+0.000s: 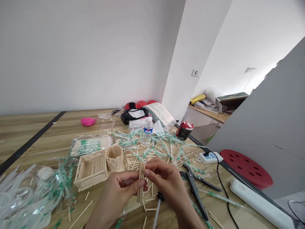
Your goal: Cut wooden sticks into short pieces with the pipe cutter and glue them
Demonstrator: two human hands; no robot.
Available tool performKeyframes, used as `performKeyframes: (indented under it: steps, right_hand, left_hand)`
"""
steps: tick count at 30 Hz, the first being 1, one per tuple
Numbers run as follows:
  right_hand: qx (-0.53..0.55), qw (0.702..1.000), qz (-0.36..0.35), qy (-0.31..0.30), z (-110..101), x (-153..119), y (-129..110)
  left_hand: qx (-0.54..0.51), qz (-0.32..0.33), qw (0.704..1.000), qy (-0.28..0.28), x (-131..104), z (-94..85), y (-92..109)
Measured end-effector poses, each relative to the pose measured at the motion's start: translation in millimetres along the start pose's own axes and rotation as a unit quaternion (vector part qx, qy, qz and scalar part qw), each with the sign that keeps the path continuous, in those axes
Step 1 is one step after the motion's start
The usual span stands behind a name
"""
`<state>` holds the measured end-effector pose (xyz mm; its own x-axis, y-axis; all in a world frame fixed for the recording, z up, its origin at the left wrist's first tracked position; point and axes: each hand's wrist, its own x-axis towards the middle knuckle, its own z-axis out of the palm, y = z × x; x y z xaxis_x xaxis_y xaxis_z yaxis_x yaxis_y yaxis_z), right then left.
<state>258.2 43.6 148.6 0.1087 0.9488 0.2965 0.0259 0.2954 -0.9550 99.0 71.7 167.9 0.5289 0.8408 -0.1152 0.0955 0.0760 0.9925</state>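
Both my hands meet low in the middle of the view around a small upright bundle of thin wooden sticks (141, 184). My left hand (116, 194) pinches the bundle from the left, with a ring on one finger. My right hand (166, 181) grips it from the right with fingers curled over the top. Just beyond my left hand stand a shallow square tray built of sticks (91, 170) and a round cup built of sticks (114, 158). Loose sticks and green-printed wrappers (152, 146) cover the wooden table (47, 127) behind them.
Black-handled pliers (194, 184) lie right of my right hand. A water bottle (148, 129), a packet of sticks (90, 144), a pink lump (87, 121), a red-lidded can (184, 129), a power strip (209, 157) and clear plastic bags (21, 197) are spread around. A red perforated stool (246, 167) stands to the right.
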Motion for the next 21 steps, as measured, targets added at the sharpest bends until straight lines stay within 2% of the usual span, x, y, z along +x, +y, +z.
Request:
performKeyframes:
  steps: [5, 9, 16, 21]
  right_hand:
    - [-0.062, 0.997, -0.044, -0.007, -4, 1, -5]
    - [-0.082, 0.993, -0.080, -0.030, -6, 1, -7]
    - [-0.056, 0.996, -0.067, -0.034, -9, 3, -3]
    - [-0.057, 0.996, -0.067, -0.031, -12, 5, -2]
  left_hand:
    - [0.039, -0.001, 0.999, -0.004, -1, 0.9, 1]
    - [0.009, -0.011, 1.000, -0.028, -1, 2.1, 1]
    - [-0.020, -0.011, 0.998, -0.058, 1, 2.5, -2]
    - [-0.036, -0.011, 0.998, -0.051, 1, 5.3, -3]
